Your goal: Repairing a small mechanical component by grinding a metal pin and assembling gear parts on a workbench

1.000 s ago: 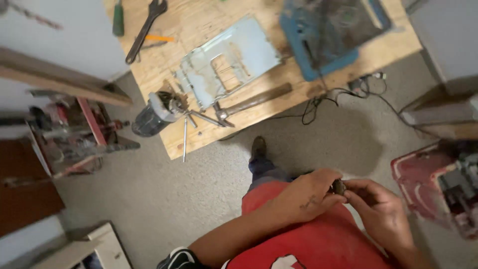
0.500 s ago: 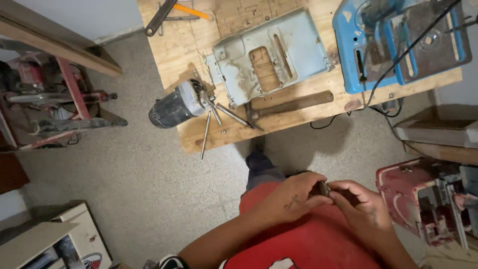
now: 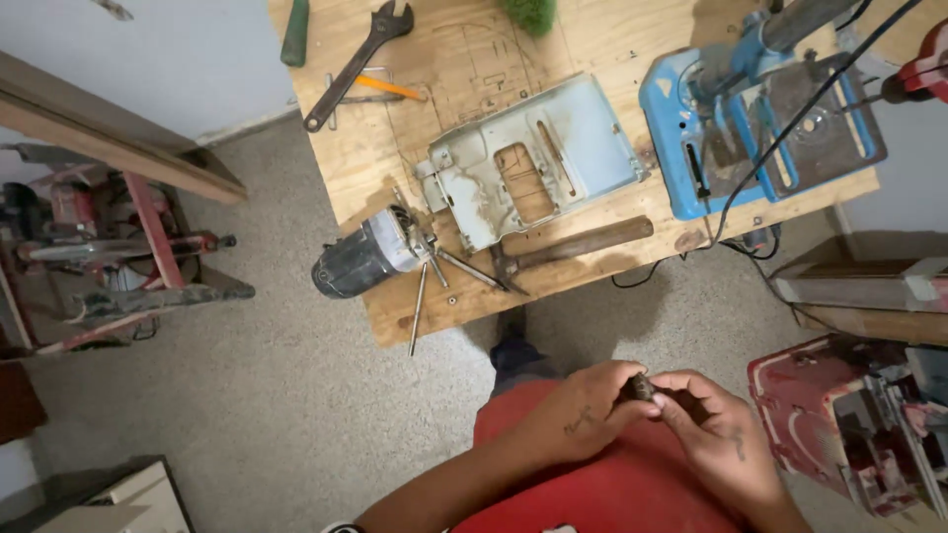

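Both of my hands meet over my red shirt (image 3: 612, 484), well below the near edge of the workbench (image 3: 444, 69); my left hand (image 3: 583, 419) and my right hand (image 3: 706, 429) are drawn together, fingertips pinched on one small dark part (image 3: 641, 387) between them; it sits clear of the bench, held in the air. I judge it light, hard and stiff, likely metal, small enough to slip, so a fingertip pinch on its sides suits it; its exact shape is too small to tell. On the workbench lie a grey motor (image 3: 365, 259), a pale blue plate (image 3: 533, 163), a hammer (image 3: 568, 247) just below that plate, and a wrench (image 3: 355, 64) toward the far edge.
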